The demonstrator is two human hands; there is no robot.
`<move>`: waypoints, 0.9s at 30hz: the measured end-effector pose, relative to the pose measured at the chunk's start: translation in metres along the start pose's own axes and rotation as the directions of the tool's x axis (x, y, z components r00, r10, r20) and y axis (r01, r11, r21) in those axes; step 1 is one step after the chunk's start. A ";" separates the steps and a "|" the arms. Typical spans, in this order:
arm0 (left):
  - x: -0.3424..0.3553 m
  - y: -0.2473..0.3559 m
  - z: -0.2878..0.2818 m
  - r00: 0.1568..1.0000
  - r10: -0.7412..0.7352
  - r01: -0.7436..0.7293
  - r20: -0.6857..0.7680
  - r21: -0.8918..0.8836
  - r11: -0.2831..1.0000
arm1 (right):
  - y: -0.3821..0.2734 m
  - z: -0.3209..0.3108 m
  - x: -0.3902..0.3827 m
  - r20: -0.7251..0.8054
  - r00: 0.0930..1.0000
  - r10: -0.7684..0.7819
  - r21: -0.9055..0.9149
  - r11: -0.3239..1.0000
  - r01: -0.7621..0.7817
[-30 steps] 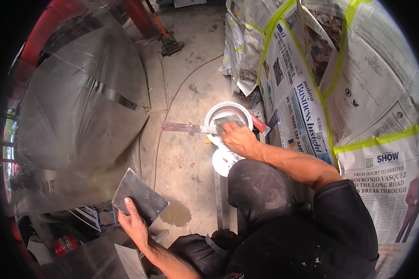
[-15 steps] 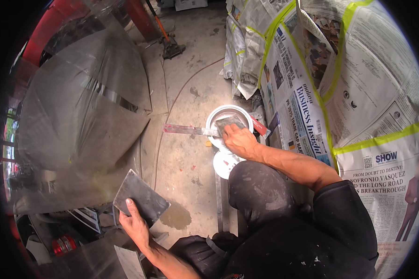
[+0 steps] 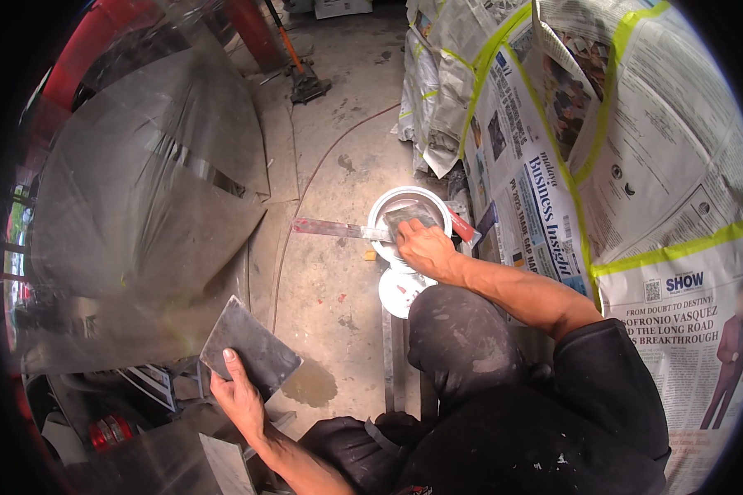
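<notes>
My left hand grips the lower corner of a dark grey flat plate, thumb on top. The plate is tilted, and its upper face has a worn, smeared look. Over an open white can, my right hand is closed on a thin grey flat spreader. The spreader reaches inside the rim; the right fingertips and the can's lower contents are partly hidden. A long flat stick, reddish at its far left end, rests at the can's left rim. Just below the can lies a round white lid with marks on it.
Newspaper sheets with yellow-green tape cover a large body on the right. Grey plastic sheeting drapes a form on the left. A hose crosses the concrete floor, near an orange-handled tool. A red box is beside the can.
</notes>
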State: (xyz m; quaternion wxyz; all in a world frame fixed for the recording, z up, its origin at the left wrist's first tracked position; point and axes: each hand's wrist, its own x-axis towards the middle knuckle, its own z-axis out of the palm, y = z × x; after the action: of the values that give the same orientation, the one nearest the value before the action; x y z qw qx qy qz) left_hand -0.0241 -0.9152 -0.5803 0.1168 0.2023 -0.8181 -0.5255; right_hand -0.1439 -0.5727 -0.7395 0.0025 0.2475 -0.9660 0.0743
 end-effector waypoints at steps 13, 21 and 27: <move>0.001 -0.003 -0.002 1.000 0.013 -0.013 0.004 -0.014 1.000 | 0.000 -0.003 0.000 0.030 0.999 -0.044 -0.041 0.998 0.045; -0.002 -0.001 -0.005 1.000 0.021 -0.021 -0.009 -0.005 1.000 | 0.000 0.000 0.002 0.056 0.996 -0.064 -0.064 0.996 0.067; -0.003 0.001 -0.005 0.999 0.043 -0.043 -0.029 0.001 0.999 | -0.001 0.001 -0.002 0.015 0.997 -0.080 0.017 0.997 0.080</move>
State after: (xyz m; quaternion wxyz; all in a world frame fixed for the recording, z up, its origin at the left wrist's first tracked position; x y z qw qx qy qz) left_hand -0.0194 -0.9174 -0.5777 0.1399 0.1926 -0.8205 -0.5197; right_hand -0.1421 -0.5729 -0.7409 -0.0044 0.2864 -0.9547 0.0801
